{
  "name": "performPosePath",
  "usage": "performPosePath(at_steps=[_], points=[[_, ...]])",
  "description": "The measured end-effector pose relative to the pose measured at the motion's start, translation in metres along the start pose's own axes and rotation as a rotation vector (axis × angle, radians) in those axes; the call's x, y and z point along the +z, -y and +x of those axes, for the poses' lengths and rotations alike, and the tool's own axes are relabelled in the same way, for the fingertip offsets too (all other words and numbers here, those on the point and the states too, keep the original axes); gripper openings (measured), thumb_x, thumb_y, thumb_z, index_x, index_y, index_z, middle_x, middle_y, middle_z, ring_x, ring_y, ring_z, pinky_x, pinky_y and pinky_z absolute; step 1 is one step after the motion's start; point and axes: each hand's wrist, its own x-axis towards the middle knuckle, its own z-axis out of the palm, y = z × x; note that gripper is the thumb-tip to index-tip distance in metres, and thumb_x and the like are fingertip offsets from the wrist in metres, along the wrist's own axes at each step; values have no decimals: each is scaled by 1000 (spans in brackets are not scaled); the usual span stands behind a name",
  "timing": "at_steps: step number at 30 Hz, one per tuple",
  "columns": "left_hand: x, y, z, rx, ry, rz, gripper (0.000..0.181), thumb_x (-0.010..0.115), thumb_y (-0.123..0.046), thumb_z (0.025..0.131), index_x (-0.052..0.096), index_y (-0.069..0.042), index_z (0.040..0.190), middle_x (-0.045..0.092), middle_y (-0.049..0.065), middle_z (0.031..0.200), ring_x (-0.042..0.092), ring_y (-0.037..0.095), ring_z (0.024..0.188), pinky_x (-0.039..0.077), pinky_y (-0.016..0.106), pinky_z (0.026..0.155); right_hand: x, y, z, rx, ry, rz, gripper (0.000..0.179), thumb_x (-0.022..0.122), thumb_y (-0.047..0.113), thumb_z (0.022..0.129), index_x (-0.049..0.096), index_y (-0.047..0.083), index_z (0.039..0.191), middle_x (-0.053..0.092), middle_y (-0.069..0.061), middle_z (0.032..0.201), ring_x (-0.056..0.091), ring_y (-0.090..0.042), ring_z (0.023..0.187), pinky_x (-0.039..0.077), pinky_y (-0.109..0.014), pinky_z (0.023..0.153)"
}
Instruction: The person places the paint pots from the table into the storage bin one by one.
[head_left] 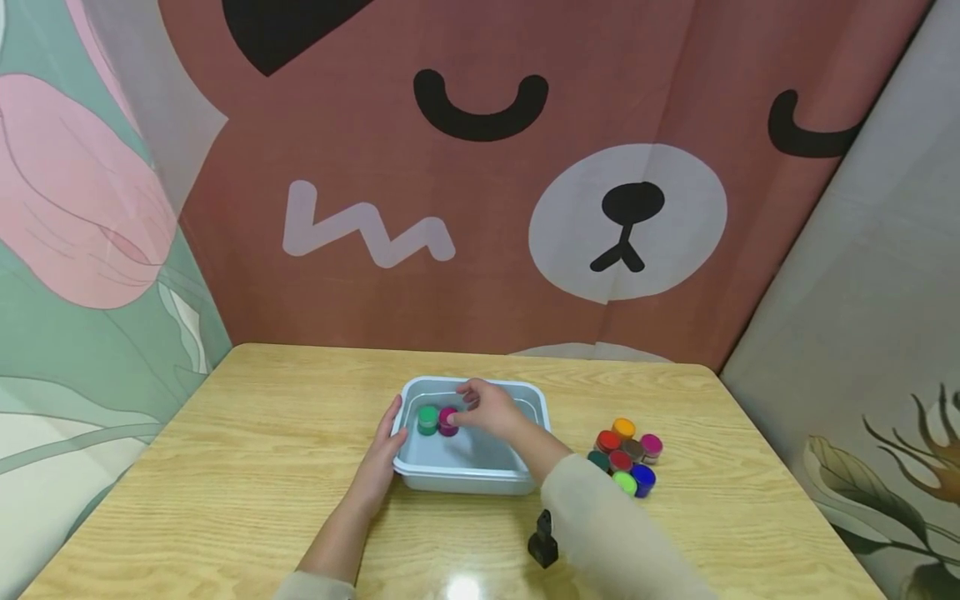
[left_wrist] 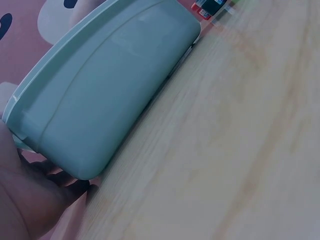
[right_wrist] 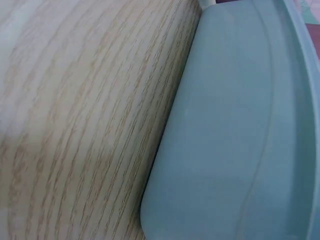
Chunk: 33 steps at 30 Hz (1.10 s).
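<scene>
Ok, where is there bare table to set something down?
Bare: table between its left edge and left forearm, and right of the jar cluster. Crowded: the cluster and the left half of the tub, holding green jar and purple jar.

1. The right sleeve (head_left: 615, 525) is pale beige and plain, ending behind the right hand (head_left: 491, 408).
2. The left sleeve (head_left: 315, 587) matches, ending farther behind the left hand (head_left: 382, 457).
3. Both hands are bare.

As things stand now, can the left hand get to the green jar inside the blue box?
Probably yes. The left hand is at the left side of the open blue box, and the green jar stands near that side. Only the box's rim seems to be between, so reaching over should work.
</scene>
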Motion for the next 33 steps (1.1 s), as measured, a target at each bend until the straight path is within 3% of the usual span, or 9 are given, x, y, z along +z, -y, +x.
performPosePath(at_steps=[5, 16, 26, 33], points=[[0, 1, 1, 6, 2, -2, 58, 32, -26, 105, 11, -30, 158, 3, 8, 167, -3, 39, 153, 0, 69, 117, -7, 2, -9, -15, 0, 5, 47, 79, 22, 82, 62, 8, 124, 66, -13, 120, 64, -30, 111, 56, -40, 90], [1, 0, 2, 8, -5, -5, 58, 32, -25, 104, 11, -27, 159, 3, 8, 167, -3, 37, 153, -1, 67, 118, -30, 3, -31, -43, -56, 140, 50, 78, 20, 84, 60, 7, 128, 65, -14, 125, 63, -28, 113, 56, -40, 91], [-1, 1, 0, 15, -7, 5, 58, 32, -26, 104, 11, -28, 159, 3, 6, 167, -5, 36, 153, -2, 67, 118, -53, -10, -49, -20, -111, 211, 52, 78, 23, 84, 59, 15, 132, 63, -13, 128, 62, -24, 113, 55, -40, 95], [0, 1, 1, 2, -6, 6, 58, 32, -28, 105, 10, -31, 158, 2, 5, 167, -5, 36, 153, -2, 67, 118, -67, -24, -66, -20, -119, 230, 55, 76, 25, 86, 55, 13, 136, 60, -13, 133, 59, -30, 119, 55, -41, 95]])
